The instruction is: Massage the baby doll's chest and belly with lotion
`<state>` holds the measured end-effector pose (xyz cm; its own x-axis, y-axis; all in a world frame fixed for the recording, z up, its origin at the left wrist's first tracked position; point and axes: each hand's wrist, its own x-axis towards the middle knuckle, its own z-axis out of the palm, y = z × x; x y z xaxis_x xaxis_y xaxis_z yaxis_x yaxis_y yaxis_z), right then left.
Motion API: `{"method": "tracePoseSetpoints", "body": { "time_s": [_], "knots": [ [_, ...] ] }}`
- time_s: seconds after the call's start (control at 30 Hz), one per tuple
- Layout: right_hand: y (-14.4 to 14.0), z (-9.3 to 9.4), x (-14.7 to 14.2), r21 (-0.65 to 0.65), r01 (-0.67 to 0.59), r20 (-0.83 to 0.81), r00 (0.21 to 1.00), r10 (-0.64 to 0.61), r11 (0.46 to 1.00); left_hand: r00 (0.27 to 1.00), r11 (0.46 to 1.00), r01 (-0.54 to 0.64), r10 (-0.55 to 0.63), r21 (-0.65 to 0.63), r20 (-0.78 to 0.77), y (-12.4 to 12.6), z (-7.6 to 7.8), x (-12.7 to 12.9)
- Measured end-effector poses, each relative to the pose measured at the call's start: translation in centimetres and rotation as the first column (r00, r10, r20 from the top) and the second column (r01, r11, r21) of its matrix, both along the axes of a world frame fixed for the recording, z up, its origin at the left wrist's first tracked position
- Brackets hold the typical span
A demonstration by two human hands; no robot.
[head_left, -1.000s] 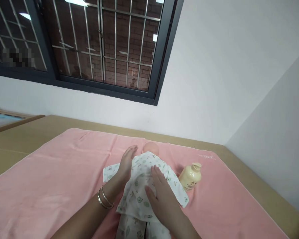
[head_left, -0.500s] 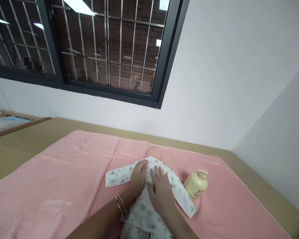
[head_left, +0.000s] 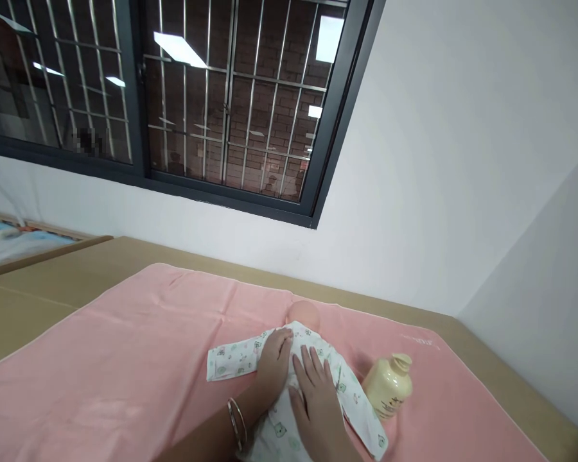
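Note:
A baby doll point(head_left: 303, 314) in a white, printed long-sleeved outfit point(head_left: 282, 427) lies on a pink sheet, its bald head away from me and its sleeves spread to both sides. My left hand point(head_left: 274, 359), with silver bangles point(head_left: 237, 423) on the wrist, rests on the doll's upper body near the left sleeve, fingers together and extended. Flat on the middle of the torso lies my right hand point(head_left: 318, 398), fingers stretched out and slightly apart. Neither hand grips anything. The doll's lower body is hidden or out of frame.
A cream-yellow bottle point(head_left: 389, 385) stands right of the doll, close to its right sleeve. The pink sheet point(head_left: 139, 346) covers most of a tan surface point(head_left: 96, 263). Behind are a white wall point(head_left: 414, 160) and a dark-framed, barred window point(head_left: 231, 109).
The view has tilted up and turned slightly left, so everything sits lower and a little to the right. Both hands stay on the doll's torso with little visible movement.

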<state>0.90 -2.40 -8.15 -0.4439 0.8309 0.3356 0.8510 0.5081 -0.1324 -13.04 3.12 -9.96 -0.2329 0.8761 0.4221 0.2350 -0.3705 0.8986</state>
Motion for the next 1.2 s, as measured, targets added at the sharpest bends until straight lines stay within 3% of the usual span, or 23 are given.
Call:
{"method": "tracePoseSetpoints", "body": {
  "time_s": [0.1, 0.23, 0.27, 0.33, 0.43, 0.5, 0.57, 0.67, 0.73, 0.77, 0.83, 0.9, 0.97, 1.03, 1.1, 1.2],
  "knots": [
    [2.1, 1.2, 0.4, -0.08, 0.118, -0.031, 0.992, -0.121, 0.99, 1.0, 1.0, 0.014, -0.014, 0.002, -0.017, -0.2, 0.2, 0.1],
    [3.6, 2.5, -1.8, -0.15, 0.301, 0.011, 0.953, -0.303, 0.942, 1.0, 1.0, 0.003, -0.003, 0.01, 0.0, 0.0, -0.1, -0.1],
    [3.1, 2.5, -2.4, -0.115, 0.272, 0.01, 0.962, -0.273, 0.955, 1.0, 1.0, 0.003, -0.003, 0.01, 0.011, 0.0, -0.3, -0.1],
    [1.6, 1.9, -3.0, -0.044, 0.082, -0.001, 0.997, -0.082, 0.996, 0.999, 1.0, 0.006, -0.006, 0.007, 0.032, 0.1, -0.5, -0.2],
    [0.0, 1.3, -1.9, -0.008, -0.127, -0.023, 0.992, 0.127, 0.992, 0.999, 1.0, 0.013, -0.013, 0.014, 0.03, 0.1, -0.4, -0.2],
    [0.4, 1.5, -0.3, -0.029, -0.168, -0.032, 0.985, 0.168, 0.985, 1.0, 1.0, 0.018, -0.018, 0.009, 0.014, -0.1, -0.3, 0.0],
    [2.0, 1.9, 0.8, -0.052, -0.086, -0.065, 0.994, 0.082, 0.995, 1.0, 1.0, 0.013, -0.013, -0.001, -0.01, -0.2, -0.1, 0.1],
    [4.4, 2.1, 0.7, -0.058, 0.172, -0.109, 0.978, -0.178, 0.983, 0.997, 1.0, -0.008, 0.009, 0.011, -0.073, 0.0, -0.2, 0.1],
    [4.8, 1.7, 0.0, -0.015, 0.239, -0.094, 0.966, -0.239, 0.971, 0.995, 1.0, -0.003, 0.005, 0.014, -0.101, 0.4, -0.4, -0.1],
    [4.6, 1.4, -0.3, 0.023, 0.21, -0.081, 0.975, -0.207, 0.977, 0.995, 1.0, 0.004, -0.004, 0.004, -0.104, 0.7, -0.5, -0.3],
    [3.7, 0.9, -0.1, 0.103, 0.02, -0.041, 0.999, -0.015, 0.994, 0.994, 1.0, 0.018, -0.02, -0.022, -0.105, 1.1, -0.7, -0.5],
    [2.9, 0.4, 0.9, 0.154, -0.241, 0.002, 0.97, 0.243, 0.958, 0.99, 1.0, 0.004, -0.007, -0.023, -0.142, 1.2, -0.8, -0.6],
    [2.8, 0.0, 2.4, 0.178, -0.369, -0.001, 0.927, 0.375, 0.912, 0.974, 0.999, -0.03, 0.036, 0.026, -0.224, 0.9, -0.9, -0.4],
    [3.3, -0.2, 3.6, 0.192, -0.259, -0.087, 0.956, 0.28, 0.946, 0.945, 0.994, -0.027, 0.06, 0.107, -0.321, 0.4, -0.9, -0.3],
    [4.0, -0.2, 3.9, 0.151, -0.003, -0.19, 0.981, 0.032, 0.989, 0.918, 0.989, -0.006, 0.065, 0.149, -0.391, 0.1, -0.9, -0.2],
    [4.7, 0.4, 2.6, 0.031, 0.231, -0.216, 0.951, -0.219, 0.972, 0.9, 0.995, -0.054, 0.084, 0.081, -0.429, 0.2, -0.8, -0.3]
  ]
}}
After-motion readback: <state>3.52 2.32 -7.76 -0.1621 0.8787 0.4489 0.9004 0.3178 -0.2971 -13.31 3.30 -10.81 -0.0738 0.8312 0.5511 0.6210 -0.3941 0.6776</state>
